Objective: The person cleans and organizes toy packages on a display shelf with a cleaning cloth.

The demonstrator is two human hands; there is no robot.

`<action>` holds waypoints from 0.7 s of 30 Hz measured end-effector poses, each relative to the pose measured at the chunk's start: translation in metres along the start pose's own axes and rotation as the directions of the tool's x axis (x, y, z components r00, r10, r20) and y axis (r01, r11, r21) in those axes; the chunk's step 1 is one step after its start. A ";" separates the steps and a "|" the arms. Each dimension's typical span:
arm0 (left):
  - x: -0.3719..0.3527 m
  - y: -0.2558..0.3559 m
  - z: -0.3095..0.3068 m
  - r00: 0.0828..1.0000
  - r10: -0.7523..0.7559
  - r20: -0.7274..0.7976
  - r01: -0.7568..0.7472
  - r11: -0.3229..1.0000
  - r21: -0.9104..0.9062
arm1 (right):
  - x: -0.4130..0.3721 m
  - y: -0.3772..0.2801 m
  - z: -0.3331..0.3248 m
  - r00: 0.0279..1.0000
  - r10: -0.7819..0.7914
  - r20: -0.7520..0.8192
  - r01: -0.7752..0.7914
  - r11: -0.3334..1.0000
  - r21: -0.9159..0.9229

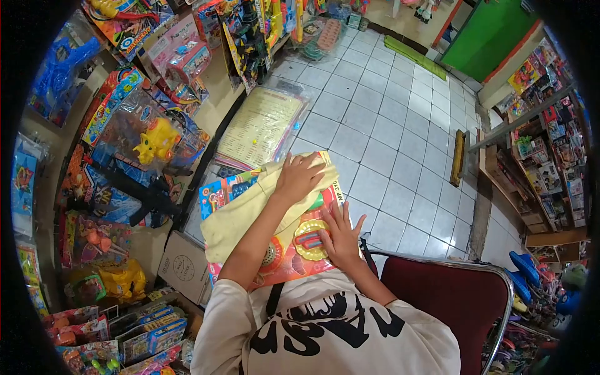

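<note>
A colorful toy pack (290, 253) lies across my lap, with a yellow scalloped toy plate and an orange, dotted round piece showing on its front. Over its upper left part is spread a pale yellow cloth (237, 225), partly creased. My left hand (299, 179) presses on the cloth near the pack's top edge, fingers stretched out. Flat on the pack's right side rests my right hand (340, 240), fingers spread beside the yellow plate. My left forearm hides part of the pack and cloth.
Plastic-wrapped printed sheets (259, 128) lie on the tiled floor (369, 144) ahead. Hanging toy packs and a black toy gun (140, 194) line the left. A cardboard box (182, 267) stands beside my left side. A dark red chair (444, 290) is at right, near shelves (531, 169).
</note>
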State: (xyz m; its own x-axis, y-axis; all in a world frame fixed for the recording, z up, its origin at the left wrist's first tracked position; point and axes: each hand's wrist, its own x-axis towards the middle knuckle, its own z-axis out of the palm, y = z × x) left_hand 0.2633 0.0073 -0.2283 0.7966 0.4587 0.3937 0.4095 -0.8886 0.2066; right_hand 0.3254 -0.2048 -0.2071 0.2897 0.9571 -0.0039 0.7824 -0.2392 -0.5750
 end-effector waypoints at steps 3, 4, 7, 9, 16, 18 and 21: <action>-0.002 -0.006 -0.001 0.981 -0.027 0.193 0.043 0.996 -0.077 | 0.000 0.001 0.001 1.000 -0.007 0.010 0.007 1.000 0.012; 0.003 -0.003 -0.008 0.955 -0.077 0.288 0.112 0.988 -0.108 | 0.001 0.002 0.002 1.000 -0.009 -0.003 0.009 1.000 0.017; 0.011 -0.008 0.000 0.908 -0.217 0.358 0.251 0.967 -0.051 | 0.001 0.005 0.006 1.000 -0.017 -0.026 0.017 1.000 0.016; 0.015 -0.016 0.004 0.883 -0.323 0.341 0.315 0.946 0.081 | -0.001 0.006 0.007 1.000 -0.017 -0.005 0.017 1.000 -0.013; 0.016 -0.038 -0.011 0.951 -0.293 0.101 0.268 0.941 0.209 | 0.001 0.004 0.008 1.000 -0.028 -0.010 0.029 0.999 0.044; 0.012 -0.025 -0.002 0.919 -0.236 0.315 0.261 0.965 -0.037 | 0.001 0.003 0.010 1.000 -0.027 -0.015 0.027 0.998 0.055; -0.013 -0.007 -0.001 0.987 -0.040 0.154 0.070 0.979 -0.192 | 0.000 0.003 0.010 1.000 -0.024 -0.016 0.025 0.997 0.069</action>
State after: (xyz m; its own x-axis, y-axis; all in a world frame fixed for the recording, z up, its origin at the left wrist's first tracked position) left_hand 0.2498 0.0075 -0.2340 0.8385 0.4881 0.2421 0.3711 -0.8370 0.4020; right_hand 0.3220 -0.2040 -0.2173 0.2797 0.9598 0.0231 0.7496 -0.2033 -0.6299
